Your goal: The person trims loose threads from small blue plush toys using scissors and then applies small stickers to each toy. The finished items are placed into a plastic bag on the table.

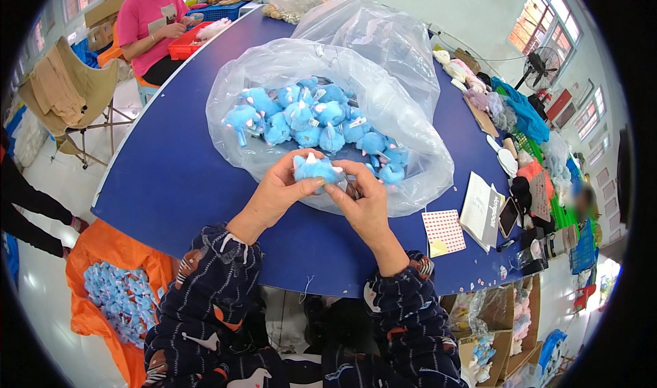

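Observation:
A small blue plush toy [312, 171] with white and pink bits on top is held up over the near edge of a clear plastic bag [233, 70]. My left hand [276, 188] grips its left side, thumb along the front. From the right, my right hand [364, 202] pinches it between thumb and fingers. Something small and dark shows among the right-hand fingers, too hidden to name. Several similar blue plush toys [299, 116] lie heaped in the spread-open bag, some with tags.
The bag rests on a blue table [171, 128]. On its right lie a sticker sheet [443, 232], a notebook [479, 207] and a phone [508, 217]. An orange sack [85, 251] of blue toys stands lower left. A person in pink [147, 32] sits at the far left.

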A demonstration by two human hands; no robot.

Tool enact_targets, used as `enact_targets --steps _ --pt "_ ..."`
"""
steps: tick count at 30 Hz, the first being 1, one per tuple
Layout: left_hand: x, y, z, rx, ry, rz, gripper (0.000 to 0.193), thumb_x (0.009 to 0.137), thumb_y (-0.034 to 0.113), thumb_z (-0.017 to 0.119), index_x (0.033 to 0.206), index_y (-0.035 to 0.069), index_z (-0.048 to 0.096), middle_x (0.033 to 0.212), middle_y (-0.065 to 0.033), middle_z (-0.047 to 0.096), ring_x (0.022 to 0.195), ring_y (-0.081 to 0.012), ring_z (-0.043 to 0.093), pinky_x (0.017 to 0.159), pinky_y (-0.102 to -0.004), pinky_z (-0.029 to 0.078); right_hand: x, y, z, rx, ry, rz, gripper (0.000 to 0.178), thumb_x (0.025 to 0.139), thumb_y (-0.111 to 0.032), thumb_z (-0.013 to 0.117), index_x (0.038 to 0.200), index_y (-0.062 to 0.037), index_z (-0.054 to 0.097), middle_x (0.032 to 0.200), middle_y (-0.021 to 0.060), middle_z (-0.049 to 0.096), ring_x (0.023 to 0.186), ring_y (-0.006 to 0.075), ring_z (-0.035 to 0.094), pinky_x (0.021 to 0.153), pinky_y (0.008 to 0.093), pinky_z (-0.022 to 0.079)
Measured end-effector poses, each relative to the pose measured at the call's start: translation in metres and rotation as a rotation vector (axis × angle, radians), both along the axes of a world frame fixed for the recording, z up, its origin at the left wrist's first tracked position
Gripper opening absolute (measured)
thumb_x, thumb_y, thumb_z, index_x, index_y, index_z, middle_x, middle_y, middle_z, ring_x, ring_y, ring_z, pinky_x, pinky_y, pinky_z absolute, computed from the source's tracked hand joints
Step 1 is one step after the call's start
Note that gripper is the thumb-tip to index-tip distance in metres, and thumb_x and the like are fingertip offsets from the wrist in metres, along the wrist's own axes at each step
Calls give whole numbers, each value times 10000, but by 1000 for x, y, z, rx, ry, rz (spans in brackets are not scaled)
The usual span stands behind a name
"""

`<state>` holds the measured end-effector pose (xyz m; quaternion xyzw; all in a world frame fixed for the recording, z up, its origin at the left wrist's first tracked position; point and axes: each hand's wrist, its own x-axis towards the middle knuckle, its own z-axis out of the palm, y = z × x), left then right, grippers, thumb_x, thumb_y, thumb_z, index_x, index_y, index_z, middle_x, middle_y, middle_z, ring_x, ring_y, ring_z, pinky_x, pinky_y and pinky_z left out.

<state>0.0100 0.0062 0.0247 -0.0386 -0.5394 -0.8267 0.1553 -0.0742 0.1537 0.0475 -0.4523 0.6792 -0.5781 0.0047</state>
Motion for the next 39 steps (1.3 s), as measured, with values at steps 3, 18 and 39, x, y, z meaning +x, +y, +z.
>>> enact_targets --steps 3,18,39 --pt "-5 6 2 -94 31 55 437 821 89 622 1196 71 399 1058 -40 523 922 -118 546 747 -249 489 -4 4 -4 -22 30 -22 296 731 -84 703 992 -38 572 841 35 549 602 69 458 512 199 367" --pt "5 7 7 -241 -34 -113 341 803 86 640 1104 60 482 984 -12 531 884 -90 525 761 -243 459 -5 10 16 138 -410 61 252 820 -250 638 874 -10 585 659 -51 477 597 25 400 523 195 328" --pt "-2 7 0 -97 20 68 338 839 95 600 1143 60 458 1035 -43 516 909 -99 526 755 -238 464 -4 2 6 -46 -696 79 277 848 -304 584 905 -33 576 664 -21 498 470 31 407 424 190 369"
